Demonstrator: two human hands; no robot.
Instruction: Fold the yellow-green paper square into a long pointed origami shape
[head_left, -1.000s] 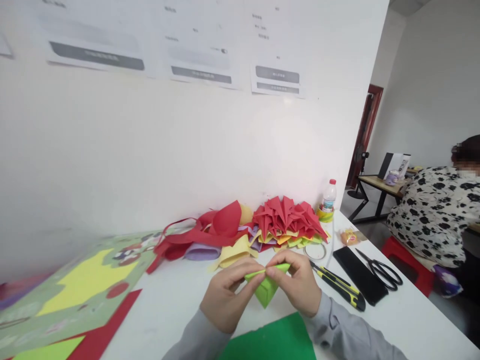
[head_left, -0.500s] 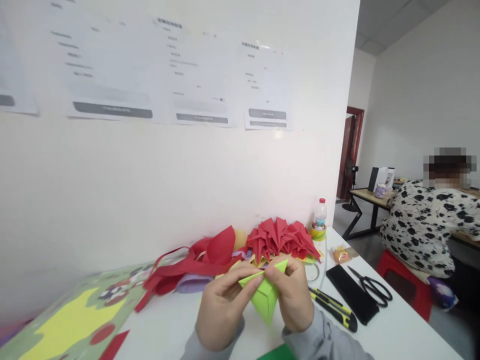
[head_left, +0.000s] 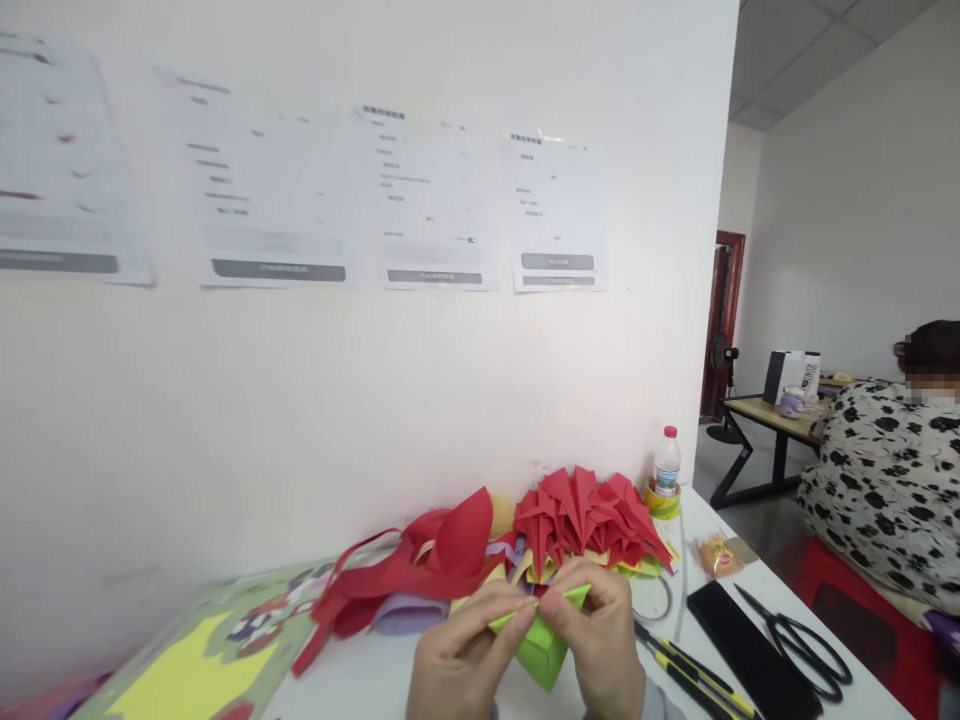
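Left hand and right hand, both bare, grey cuff visible at the right wrist: each pinched between thumb and fingers on one folded green paper, the thumbs nearly meeting at its upper edge. Green paper: held between the hands above the near part of a white table, its lower corner pointing down. To the right of the right hand, one yellow-and-black cutter, lying flat, its near end cut off by the frame; beside it, one flat black object, oblong, kind uncertain; next to that, one pair of black scissors, points directed away from the person. At the left, one green patterned sheet, with a bright yellow paper lying on it. Behind the hands, a loose heap of red paper strips, with a purple paper curled beneath; to the right of these, a cluster of red pointed paper folds. One thin ring, just beyond the cutter. One wrapped snack, near the table's right edge. One clear bottle, red cap, upright at a yellow tape roll. Behind the table, a white wall bearing four printed sheets. Beyond, at right: one red stool; on it a person in a black-and-white patterned top; one wooden-topped desk carrying a black-and-white box and a purple cup; farther back, one reddish-brown door frame.
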